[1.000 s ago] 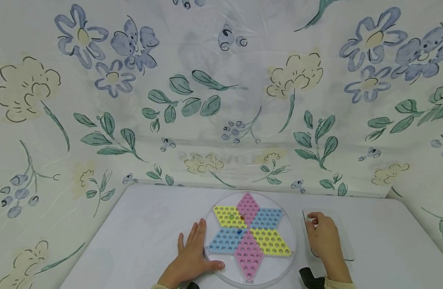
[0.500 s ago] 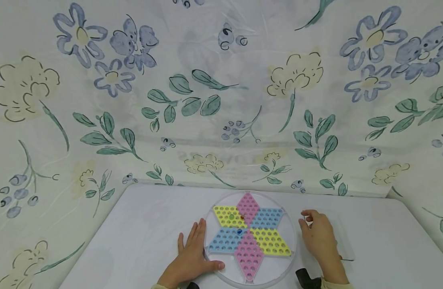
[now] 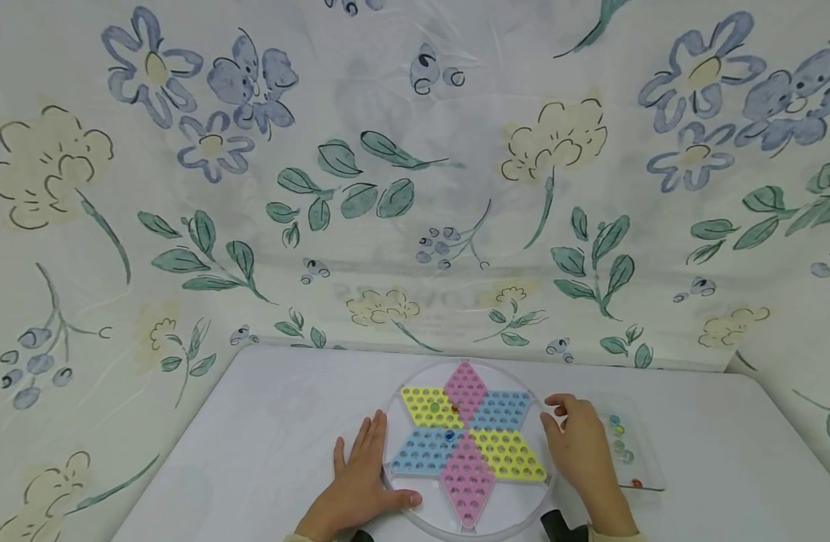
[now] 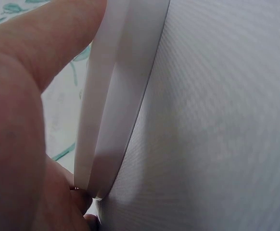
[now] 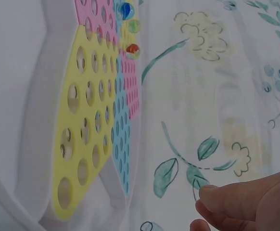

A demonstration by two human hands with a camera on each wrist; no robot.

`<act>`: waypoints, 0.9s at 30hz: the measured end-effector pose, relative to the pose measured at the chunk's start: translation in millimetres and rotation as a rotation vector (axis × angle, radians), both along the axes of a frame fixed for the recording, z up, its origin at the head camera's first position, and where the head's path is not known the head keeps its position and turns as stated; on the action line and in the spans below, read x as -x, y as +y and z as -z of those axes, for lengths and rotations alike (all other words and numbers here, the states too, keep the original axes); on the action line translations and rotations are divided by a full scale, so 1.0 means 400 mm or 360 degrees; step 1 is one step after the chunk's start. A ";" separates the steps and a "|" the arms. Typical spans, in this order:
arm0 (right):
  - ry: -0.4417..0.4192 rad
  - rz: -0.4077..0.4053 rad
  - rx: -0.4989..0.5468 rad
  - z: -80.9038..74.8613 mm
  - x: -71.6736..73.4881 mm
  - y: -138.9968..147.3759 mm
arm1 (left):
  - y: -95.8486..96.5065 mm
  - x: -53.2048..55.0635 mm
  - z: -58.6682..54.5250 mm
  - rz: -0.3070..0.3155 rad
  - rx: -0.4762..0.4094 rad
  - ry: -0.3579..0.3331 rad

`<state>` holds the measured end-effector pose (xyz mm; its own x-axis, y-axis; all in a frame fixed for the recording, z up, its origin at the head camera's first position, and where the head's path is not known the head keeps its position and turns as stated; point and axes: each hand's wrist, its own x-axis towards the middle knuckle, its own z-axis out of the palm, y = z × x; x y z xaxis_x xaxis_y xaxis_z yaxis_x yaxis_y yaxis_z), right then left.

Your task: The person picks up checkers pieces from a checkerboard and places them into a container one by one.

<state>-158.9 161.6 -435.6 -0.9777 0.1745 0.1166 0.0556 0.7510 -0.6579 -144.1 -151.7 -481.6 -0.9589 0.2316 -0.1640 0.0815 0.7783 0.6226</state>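
Note:
A round white Chinese checkers board [image 3: 428, 509] with a pink, yellow and blue star lies on the table. Three glass marbles sit in its holes: a green marble [image 3: 435, 407], a red marble [image 3: 455, 409] and a blue marble [image 3: 450, 435]. My left hand [image 3: 357, 482] rests flat against the board's left side, its fingers straight and its thumb over the rim. To the right of the board, my right hand [image 3: 580, 444] hovers with bent fingers, thumb and index tips close together; whether they pinch a marble I cannot tell.
A clear, shallow tray [image 3: 652, 452] with several glass marbles [image 3: 619, 446] stands on the white table [image 3: 252, 421], right of my right hand. A flowered cloth [image 3: 415, 226] hangs upright behind the table.
My right hand has moved left from over the clear tray toward the board's right rim, uncovering the marbles in the tray. My left hand and the three marbles on the board stay put.

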 end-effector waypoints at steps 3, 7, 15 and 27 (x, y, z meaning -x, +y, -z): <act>0.0009 -0.0033 0.0005 0.002 0.000 -0.013 | 0.000 -0.001 0.000 0.0003 0.0002 0.0007; 0.0041 -0.0084 0.0025 0.000 -0.001 -0.029 | 0.001 -0.002 -0.002 0.0005 -0.0002 0.0007; 0.0037 -0.0142 0.0034 0.000 0.000 -0.065 | 0.001 -0.003 -0.005 -0.0002 -0.0008 0.0024; 0.0081 -0.0256 0.0092 0.008 0.004 -0.119 | 0.001 -0.003 -0.005 0.0011 0.0029 0.0005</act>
